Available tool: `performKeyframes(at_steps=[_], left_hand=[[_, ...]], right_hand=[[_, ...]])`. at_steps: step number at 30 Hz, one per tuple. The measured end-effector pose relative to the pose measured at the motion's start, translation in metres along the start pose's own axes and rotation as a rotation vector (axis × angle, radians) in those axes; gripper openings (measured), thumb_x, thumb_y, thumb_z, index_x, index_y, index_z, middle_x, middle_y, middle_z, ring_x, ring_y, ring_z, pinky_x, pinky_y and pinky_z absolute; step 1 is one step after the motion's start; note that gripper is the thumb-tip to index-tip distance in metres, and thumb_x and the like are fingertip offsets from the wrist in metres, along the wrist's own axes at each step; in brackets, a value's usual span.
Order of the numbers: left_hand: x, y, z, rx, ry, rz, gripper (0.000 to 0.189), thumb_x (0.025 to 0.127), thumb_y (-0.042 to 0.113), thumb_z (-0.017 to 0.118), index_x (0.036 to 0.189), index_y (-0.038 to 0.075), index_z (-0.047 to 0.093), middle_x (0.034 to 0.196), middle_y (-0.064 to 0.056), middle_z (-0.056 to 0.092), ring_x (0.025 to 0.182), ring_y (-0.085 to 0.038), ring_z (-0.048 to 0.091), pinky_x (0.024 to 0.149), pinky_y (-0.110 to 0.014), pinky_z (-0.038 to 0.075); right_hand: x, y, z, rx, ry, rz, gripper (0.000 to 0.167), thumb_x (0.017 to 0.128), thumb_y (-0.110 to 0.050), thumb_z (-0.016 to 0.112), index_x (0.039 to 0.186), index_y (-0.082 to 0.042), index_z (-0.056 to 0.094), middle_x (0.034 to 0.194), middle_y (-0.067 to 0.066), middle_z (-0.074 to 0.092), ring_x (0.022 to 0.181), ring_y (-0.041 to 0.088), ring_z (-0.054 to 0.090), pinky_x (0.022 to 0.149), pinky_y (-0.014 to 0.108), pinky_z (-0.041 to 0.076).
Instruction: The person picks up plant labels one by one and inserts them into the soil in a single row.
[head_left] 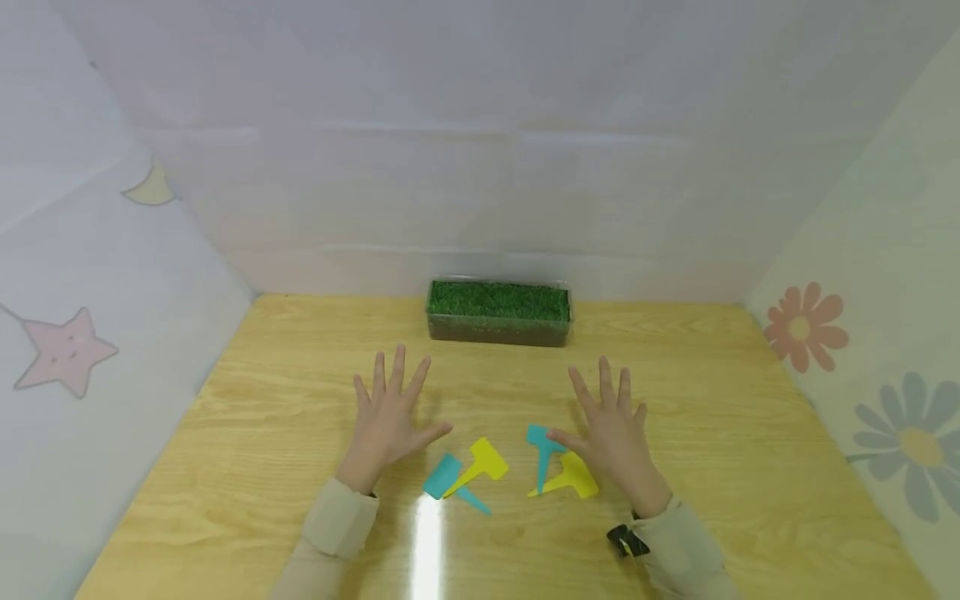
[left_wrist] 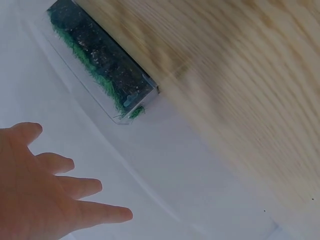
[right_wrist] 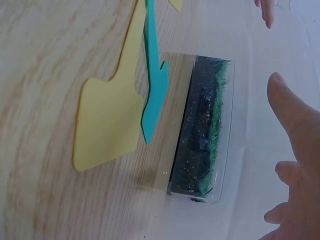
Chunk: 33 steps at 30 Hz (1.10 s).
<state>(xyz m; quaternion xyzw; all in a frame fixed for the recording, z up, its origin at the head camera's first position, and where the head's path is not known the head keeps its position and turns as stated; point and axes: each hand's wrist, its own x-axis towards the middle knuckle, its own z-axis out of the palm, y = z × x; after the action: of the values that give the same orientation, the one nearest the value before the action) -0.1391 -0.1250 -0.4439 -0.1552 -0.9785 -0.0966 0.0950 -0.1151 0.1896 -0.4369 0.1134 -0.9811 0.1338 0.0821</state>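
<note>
Both hands are spread over the wooden table, holding nothing. My left hand (head_left: 386, 421) has its fingers apart, left of a blue plant label (head_left: 442, 475) and a yellow plant label (head_left: 487, 460) that overlap. My right hand (head_left: 611, 433) is likewise splayed; its thumb overlaps a second blue plant label (head_left: 538, 436) in the head view. Another yellow plant label (head_left: 579, 477) lies beside that one, close to the right wrist. Beyond both hands stands a clear rectangular box (head_left: 498, 332) of dark soil topped with green grass (head_left: 498, 298).
The wooden table (head_left: 262, 400) meets a pale cloth wall (head_left: 480, 192) just behind the box. Printed cloth walls rise on the left and right sides. A black strap (head_left: 627, 542) shows at the right wrist, and a bright reflection lies on the table's front.
</note>
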Motion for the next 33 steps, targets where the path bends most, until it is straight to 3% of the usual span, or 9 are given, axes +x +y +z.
performKeyframes(at_steps=[17, 24, 29, 33], left_hand=[[0.003, 0.002, -0.006, -0.012, -0.029, -0.021, 0.095, 0.073, 0.068, 0.057, 0.147, 0.021, 0.019, 0.15, -0.017, 0.0, 0.133, -0.045, -0.002, 0.095, -0.072, 0.01], [0.009, 0.001, -0.008, -0.176, -0.004, -0.067, 0.075, 0.087, 0.042, 0.058, 0.145, 0.01, 0.023, 0.147, -0.022, 0.016, 0.132, -0.045, 0.015, 0.095, -0.069, 0.019], [0.013, -0.001, -0.008, -0.308, 0.065, -0.083, 0.067, 0.087, 0.032, 0.06, 0.139, 0.0, 0.033, 0.138, -0.028, 0.033, 0.124, -0.046, 0.032, 0.095, -0.063, 0.03], [0.018, -0.003, -0.005, -0.462, 0.062, -0.155, 0.059, 0.089, 0.028, 0.058, 0.135, -0.002, 0.04, 0.133, -0.026, 0.04, 0.122, -0.042, 0.037, 0.098, -0.055, 0.033]], right_hand=[[0.003, 0.002, 0.0, -0.01, 0.014, -0.017, 0.093, 0.073, -0.058, 0.065, 0.145, -0.016, 0.025, 0.148, 0.023, 0.004, 0.129, 0.053, 0.005, 0.082, 0.077, 0.024], [0.011, 0.008, 0.004, 0.086, 0.031, -0.05, 0.086, 0.077, -0.044, 0.069, 0.142, -0.004, 0.03, 0.143, 0.032, 0.016, 0.126, 0.054, 0.017, 0.084, 0.071, 0.031], [0.02, 0.011, 0.003, 0.202, 0.02, -0.033, 0.077, 0.081, -0.034, 0.068, 0.137, 0.005, 0.034, 0.137, 0.035, 0.026, 0.122, 0.054, 0.027, 0.092, 0.064, 0.031], [0.026, 0.011, -0.001, 0.282, 0.02, -0.016, 0.068, 0.085, -0.03, 0.064, 0.133, 0.01, 0.037, 0.131, 0.035, 0.036, 0.116, 0.051, 0.038, 0.091, 0.061, 0.035]])
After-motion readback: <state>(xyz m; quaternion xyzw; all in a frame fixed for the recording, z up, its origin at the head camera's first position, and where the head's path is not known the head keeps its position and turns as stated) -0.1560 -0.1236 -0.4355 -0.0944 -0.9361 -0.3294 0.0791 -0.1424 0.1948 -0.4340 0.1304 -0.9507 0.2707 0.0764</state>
